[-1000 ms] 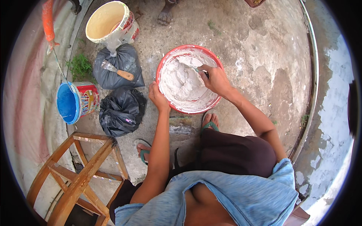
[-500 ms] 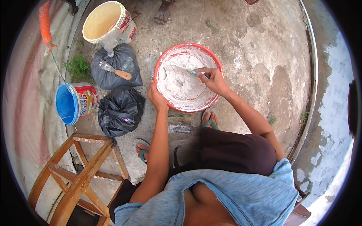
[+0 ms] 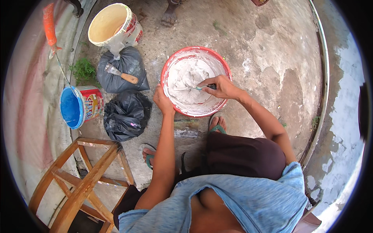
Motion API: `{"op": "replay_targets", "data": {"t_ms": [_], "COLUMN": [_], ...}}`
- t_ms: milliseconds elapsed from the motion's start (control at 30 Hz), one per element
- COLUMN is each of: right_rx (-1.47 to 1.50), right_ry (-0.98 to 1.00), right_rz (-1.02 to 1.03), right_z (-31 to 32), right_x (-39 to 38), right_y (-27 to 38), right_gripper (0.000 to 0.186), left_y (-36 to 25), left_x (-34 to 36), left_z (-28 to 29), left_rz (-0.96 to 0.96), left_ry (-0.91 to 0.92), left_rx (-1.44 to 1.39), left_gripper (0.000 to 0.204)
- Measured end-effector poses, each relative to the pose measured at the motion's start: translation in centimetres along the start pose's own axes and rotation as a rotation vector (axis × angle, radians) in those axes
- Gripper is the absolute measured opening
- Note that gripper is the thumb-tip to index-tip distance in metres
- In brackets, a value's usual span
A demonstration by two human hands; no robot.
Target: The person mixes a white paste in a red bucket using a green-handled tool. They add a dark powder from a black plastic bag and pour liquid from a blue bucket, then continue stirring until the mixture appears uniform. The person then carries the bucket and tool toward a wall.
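Basin [image 3: 196,48]: red-rimmed, holding white paste [image 3: 185,75];
Left hand [image 3: 163,101]: clasping the basin's lower-left rim;
Right hand [image 3: 224,87]: pinching a scraper [image 3: 199,88] by its handle, blade in paste

I'm in an outdoor yard, by the look: worn conc. ground [image 3: 281,46], weeds [image 3: 83,70] & used buckets [image 3: 93,103] nr its L edge, flaking wall [image 3: 344,77] along its R edge, paint-spotted wood frame [image 3: 77,195] at lower L corner.
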State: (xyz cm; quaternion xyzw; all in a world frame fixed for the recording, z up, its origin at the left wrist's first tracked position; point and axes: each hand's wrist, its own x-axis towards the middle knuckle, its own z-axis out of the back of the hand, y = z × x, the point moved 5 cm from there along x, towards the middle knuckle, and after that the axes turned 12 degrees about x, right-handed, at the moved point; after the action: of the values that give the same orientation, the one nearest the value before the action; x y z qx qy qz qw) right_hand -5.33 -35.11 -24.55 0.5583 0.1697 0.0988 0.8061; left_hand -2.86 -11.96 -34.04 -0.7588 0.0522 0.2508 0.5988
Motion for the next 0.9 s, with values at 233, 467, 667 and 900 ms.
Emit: {"op": "replay_targets", "data": {"t_ms": [233, 467, 667, 900], "right_rx": [-0.016, -0.139, -0.115, -0.416], "right_ry": [-0.345, -0.219, -0.090, 0.090], "right_rz": [-0.239, -0.182, -0.052, 0.092], "right_z": [2.0, 0.5, -3.6, 1.0], "right_x": [1.0, 1.5, 0.2, 1.2], "right_y": [-1.2, -0.2, 0.4, 4.3], "right_gripper": [0.023, 0.022, 0.025, 0.023], "left_y": [0.7, 0.1, 0.4, 0.1], "left_x": [0.1, -0.4, -0.1, -0.2], "left_z": [0.3, 0.0, 0.0, 0.2], "left_rz": [0.018, 0.046, 0.033, 0.032], "left_ry": [0.028, 0.036, 0.044, 0.013], "left_rx": [-0.026, 0.022, 0.000, 0.003], "left_gripper": [0.039, 0.040, 0.038, 0.039]}}
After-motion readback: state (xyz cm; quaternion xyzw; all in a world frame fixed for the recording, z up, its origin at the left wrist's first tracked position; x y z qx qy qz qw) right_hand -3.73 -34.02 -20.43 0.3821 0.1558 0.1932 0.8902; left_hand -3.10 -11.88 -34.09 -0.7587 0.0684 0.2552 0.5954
